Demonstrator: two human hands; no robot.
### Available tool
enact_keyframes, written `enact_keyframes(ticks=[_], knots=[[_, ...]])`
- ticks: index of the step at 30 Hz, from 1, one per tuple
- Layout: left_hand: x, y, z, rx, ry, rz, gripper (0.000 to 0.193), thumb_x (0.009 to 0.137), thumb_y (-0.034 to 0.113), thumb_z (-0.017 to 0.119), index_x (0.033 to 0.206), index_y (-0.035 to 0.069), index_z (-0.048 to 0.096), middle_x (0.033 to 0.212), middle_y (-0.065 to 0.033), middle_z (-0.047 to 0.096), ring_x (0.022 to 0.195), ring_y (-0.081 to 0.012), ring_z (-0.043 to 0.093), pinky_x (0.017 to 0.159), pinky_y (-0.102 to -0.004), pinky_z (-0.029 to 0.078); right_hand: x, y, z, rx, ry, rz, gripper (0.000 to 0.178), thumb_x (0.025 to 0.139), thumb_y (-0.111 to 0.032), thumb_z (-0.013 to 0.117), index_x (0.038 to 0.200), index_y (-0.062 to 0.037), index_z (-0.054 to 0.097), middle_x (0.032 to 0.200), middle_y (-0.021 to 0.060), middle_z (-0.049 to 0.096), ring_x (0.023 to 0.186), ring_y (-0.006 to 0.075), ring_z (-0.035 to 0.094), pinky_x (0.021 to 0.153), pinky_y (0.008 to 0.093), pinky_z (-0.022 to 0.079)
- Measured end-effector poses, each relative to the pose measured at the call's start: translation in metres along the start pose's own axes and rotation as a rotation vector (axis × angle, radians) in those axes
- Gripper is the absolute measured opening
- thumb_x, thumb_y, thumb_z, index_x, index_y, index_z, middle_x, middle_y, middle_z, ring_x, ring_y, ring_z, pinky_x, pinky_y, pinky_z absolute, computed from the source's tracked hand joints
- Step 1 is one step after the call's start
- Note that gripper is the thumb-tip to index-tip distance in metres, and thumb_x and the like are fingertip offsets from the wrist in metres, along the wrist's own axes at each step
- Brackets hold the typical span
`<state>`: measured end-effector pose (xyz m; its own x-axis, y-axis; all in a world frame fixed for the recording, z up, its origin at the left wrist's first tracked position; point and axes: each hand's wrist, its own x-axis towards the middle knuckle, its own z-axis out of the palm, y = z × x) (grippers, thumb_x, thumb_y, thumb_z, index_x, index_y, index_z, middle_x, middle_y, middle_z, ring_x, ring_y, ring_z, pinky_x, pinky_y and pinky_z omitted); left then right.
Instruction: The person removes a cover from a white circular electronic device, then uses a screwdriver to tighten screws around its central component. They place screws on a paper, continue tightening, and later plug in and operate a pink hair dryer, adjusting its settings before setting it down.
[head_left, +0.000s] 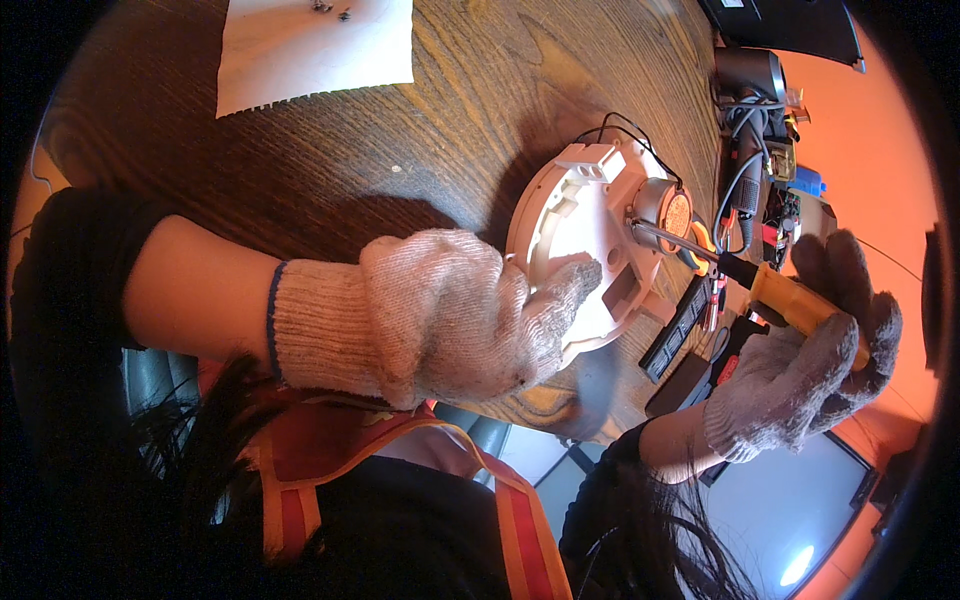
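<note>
Gloved left hand (440, 315) presses fingers closed onto round white plastic housing (590, 250) at dark wooden table (450, 130) edge, steadying it; gloved right hand (815, 360) grips yellow-handled screwdriver (740, 275), tip at copper-coloured motor (665, 205).

A round white plastic device (580, 235) is lying on the wooden table (450, 120) near its right edge, tilted up toward the person, its ribbed underside showing. A small round motor (665, 205) with an orange face is sitting on its right part, with thin black wires looping behind it. A screwdriver (760, 285) with a yellow and black handle is pointing its metal shaft leftward and slightly up, its tip resting at the device just beside the motor.
</note>
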<state>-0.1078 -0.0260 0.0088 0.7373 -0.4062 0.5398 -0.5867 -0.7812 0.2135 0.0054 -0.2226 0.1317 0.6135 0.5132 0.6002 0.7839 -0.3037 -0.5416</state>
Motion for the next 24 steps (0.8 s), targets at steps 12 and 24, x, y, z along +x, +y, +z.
enact_keyframes(ticks=[12, 24], knots=[[-0.003, -0.002, 0.018, 0.000, 0.202, 0.019, 0.038, 0.079, 0.026, 0.056, 0.103, -0.003, 0.062, 0.076, -0.0054, 0.062, 0.054, -0.0089, 0.048, 0.046, -0.0213, 0.042, -0.009, -0.020, 0.020, 0.175, 0.189, 0.285, 0.041, 0.095, -0.020, 0.041, 0.135, -0.0125, 0.036, 0.127, 0.0286, 0.043, 0.112, 0.0351, 0.053, 0.069, 0.0356, 0.059], [0.001, -0.003, 0.014, -0.074, 0.160, 0.021, 0.035, 0.080, 0.024, 0.054, 0.101, -0.003, 0.062, 0.073, -0.0060, 0.061, 0.053, -0.0105, 0.049, 0.047, -0.0236, 0.042, -0.002, -0.031, 0.026, -0.169, 0.312, 0.309, 0.031, 0.091, -0.025, 0.047, 0.113, -0.0039, 0.052, 0.104, 0.0225, 0.061, 0.095, 0.0300, 0.063, 0.061, 0.0360, 0.059]])
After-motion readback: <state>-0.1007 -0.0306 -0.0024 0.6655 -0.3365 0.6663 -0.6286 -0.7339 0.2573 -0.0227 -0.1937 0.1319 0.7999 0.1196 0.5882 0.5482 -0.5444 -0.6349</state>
